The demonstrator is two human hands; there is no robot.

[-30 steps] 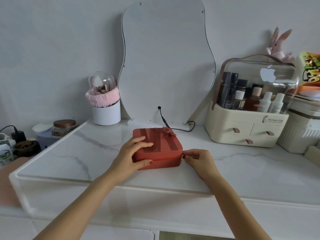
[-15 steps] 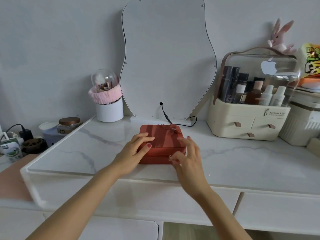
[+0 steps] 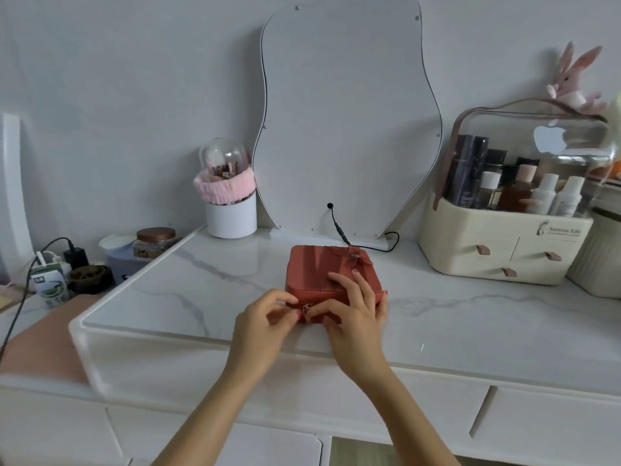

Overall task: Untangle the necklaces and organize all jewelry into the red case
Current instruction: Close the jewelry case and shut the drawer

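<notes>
The red case (image 3: 321, 267), closed and topped with a small bow, lies on the white marble tabletop (image 3: 201, 287) in front of the mirror. My left hand (image 3: 265, 319) is at the case's front left corner, fingertips pinching the small metal zipper pull (image 3: 306, 308). My right hand (image 3: 358, 312) rests on the case's front edge, fingers spread over the lid, thumb near the zipper pull. No necklaces or other jewelry are visible.
A wavy mirror (image 3: 346, 122) with a black cable stands behind the case. A white brush cup with a pink headband (image 3: 230, 206) is back left, a cream cosmetics organizer (image 3: 504, 240) back right. Jars, a charger and a carton (image 3: 48, 285) sit at far left.
My left hand has slid from the lid down to the front left corner and pinched the zipper pull. My right hand moved from the case's right side onto the front of the lid.
</notes>
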